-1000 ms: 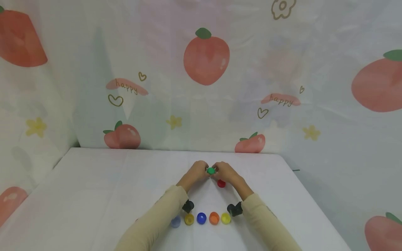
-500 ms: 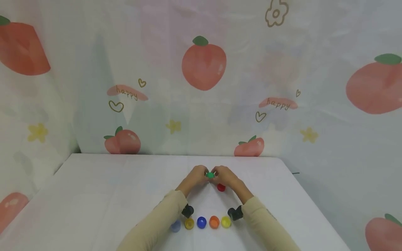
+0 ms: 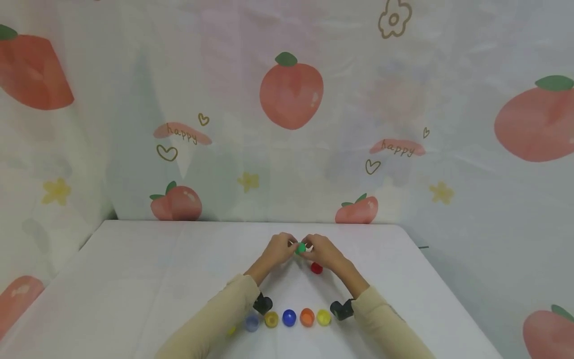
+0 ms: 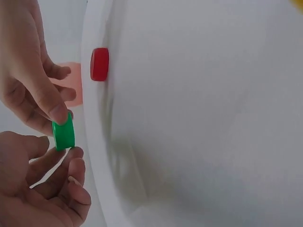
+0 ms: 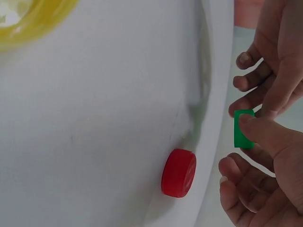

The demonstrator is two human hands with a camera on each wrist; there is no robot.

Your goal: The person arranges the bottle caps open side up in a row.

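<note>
A green bottle cap point(image 3: 301, 248) is held up between both hands near the far edge of the table. My right hand point(image 3: 324, 251) pinches it, with the thumb lying across its side in the right wrist view. From the opposite side, the thumb and fingers of my left hand point(image 3: 278, 249) meet the cap's edge; its exact contact is partly hidden. A red bottle cap point(image 3: 316, 268) rests on the white cloth just below my right hand, apart from it. In the right wrist view the green cap point(image 5: 244, 129) stands on edge near the red cap point(image 5: 178, 173).
Nearer the body, several round caps form a row: pale blue point(image 3: 252, 322), gold point(image 3: 271, 319), blue point(image 3: 289, 318), orange point(image 3: 307, 317) and yellow point(image 3: 324, 317). Another yellow piece point(image 3: 231, 330) sits beside the left sleeve. A printed cloth wall point(image 3: 291, 159) stands behind the table.
The green cap has tilted in the fingers. My left hand and forearm have shifted slightly left, baring a yellow piece by the sleeve. The head view has tipped upward a little.
</note>
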